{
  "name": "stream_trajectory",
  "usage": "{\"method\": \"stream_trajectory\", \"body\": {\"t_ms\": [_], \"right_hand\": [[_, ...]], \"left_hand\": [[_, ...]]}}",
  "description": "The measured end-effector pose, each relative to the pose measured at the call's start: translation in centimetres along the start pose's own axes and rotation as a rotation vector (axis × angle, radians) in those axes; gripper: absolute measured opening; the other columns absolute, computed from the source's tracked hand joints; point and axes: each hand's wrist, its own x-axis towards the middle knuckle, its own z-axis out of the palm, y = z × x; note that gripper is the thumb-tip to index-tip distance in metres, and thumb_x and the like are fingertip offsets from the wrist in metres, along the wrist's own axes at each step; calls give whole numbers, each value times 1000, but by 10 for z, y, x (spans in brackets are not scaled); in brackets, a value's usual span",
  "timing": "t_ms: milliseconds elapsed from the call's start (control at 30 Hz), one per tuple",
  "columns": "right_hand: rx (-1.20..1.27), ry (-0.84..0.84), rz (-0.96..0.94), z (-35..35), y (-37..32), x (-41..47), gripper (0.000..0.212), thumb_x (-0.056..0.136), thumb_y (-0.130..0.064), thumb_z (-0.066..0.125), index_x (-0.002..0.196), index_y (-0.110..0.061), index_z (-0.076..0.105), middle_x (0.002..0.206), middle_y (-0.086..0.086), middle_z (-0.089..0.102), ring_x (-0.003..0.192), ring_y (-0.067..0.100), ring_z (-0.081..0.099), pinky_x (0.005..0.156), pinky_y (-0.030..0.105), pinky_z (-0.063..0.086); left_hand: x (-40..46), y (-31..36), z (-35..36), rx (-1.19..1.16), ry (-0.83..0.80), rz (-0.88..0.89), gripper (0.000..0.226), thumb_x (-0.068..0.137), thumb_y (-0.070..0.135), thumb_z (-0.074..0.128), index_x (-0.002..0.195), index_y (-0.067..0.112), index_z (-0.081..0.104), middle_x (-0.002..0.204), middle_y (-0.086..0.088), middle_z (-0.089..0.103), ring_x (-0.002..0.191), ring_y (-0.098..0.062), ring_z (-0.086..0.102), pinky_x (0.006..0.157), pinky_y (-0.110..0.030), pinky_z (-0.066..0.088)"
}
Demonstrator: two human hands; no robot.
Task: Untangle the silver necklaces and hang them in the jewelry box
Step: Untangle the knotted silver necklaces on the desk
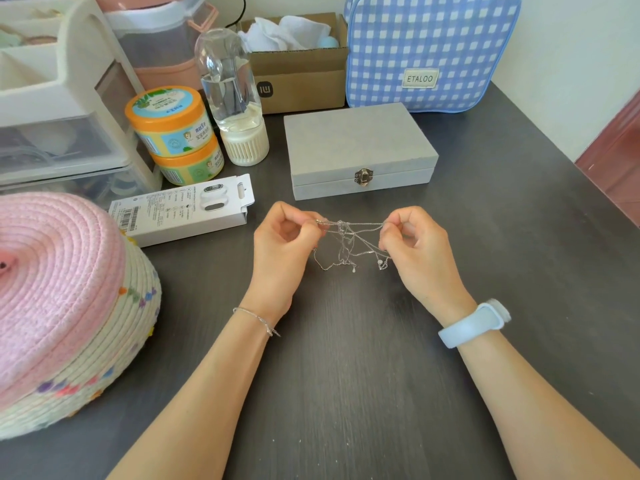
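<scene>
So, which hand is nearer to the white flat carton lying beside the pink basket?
Left. The left hand is just right of the white carton, pinching the necklaces. The right hand holds their other end, farther right.

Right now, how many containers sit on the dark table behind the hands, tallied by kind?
Grey velvet jewelry box, latched: 1
Orange-lidded round tubs, stacked: 2
Clear plastic bottle: 1
Brown cardboard box: 1
Blue gingham zip bag: 1
White flat retail box: 1
Total: 7
</scene>
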Motion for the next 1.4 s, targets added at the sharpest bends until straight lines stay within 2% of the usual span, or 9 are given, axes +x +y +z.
{"method": "stream_trajectory", "body": {"t_ms": [100,233,400,500,667,833,1100,1267,1400], "right_hand": [[3,3,11,3,-1,-1,18,89,-8,49,77,-22,48,72,3,62,56,9,48,54,12,39],[94,-7,6,0,-7,-3,16,94,-5,41,83,-17,44,70,-2,67,39,4,36,43,11,29],[74,-13,0,0,-6,-4,17,95,-10,40,83,-21,43,41,-9,43,40,5,36,45,12,31],[46,16,-15,-1,-2,-2,18,94,-11,44,81,-23,45,43,-10,34,44,10,28,43,15,27],[18,88,-49,-9,1,3,19,92,-9,46,79,-22,47,36,-10,30,36,7,23,41,13,22],[23,158,-42,-18,4,8,22,92,-9,47,77,-25,48,35,-10,33,38,8,26,42,16,24],[-470,1,-77,-17,7,4,11,85,-31,58,75,-31,57,62,-12,49,64,2,49,69,28,36],[-492,124,-103,-22,6,7,10,91,-20,52,88,-24,61,83,-12,58,72,7,47,66,25,32],[-492,201,-49,-24,6,8,11,93,-23,49,94,-20,60,82,-13,57,76,10,47,67,26,30]], "left_hand": [[0,-1,0,-54,13,-62,29,84,-11,46,66,11,48,65,9,64,62,-5,59,65,-20,47],[1,3,-1,-302,-66,-189,30,90,-9,38,72,13,47,67,-1,56,62,-11,62,71,-24,53],[4,6,-7,-578,-152,-368,17,75,-1,40,81,12,49,54,2,45,50,-12,42,50,-20,41],[5,6,-11,-401,-158,-348,16,66,6,41,75,13,53,52,3,38,43,-10,29,45,-20,23],[7,7,-19,-66,-71,-171,24,64,8,42,54,21,60,50,3,27,44,-11,19,45,-23,13],[13,11,-32,-126,93,-157,20,73,0,45,66,14,57,48,7,31,44,-10,26,42,-19,16],[15,9,-32,-88,278,-68,25,87,-4,48,77,18,57,56,6,46,45,-7,37,42,-14,29],[10,2,-33,387,192,212,15,89,6,51,89,20,57,69,11,50,50,-4,41,54,-16,37],[11,0,-35,550,158,240,9,85,17,52,85,24,57,65,10,53,56,-5,46,60,-20,39]]}}
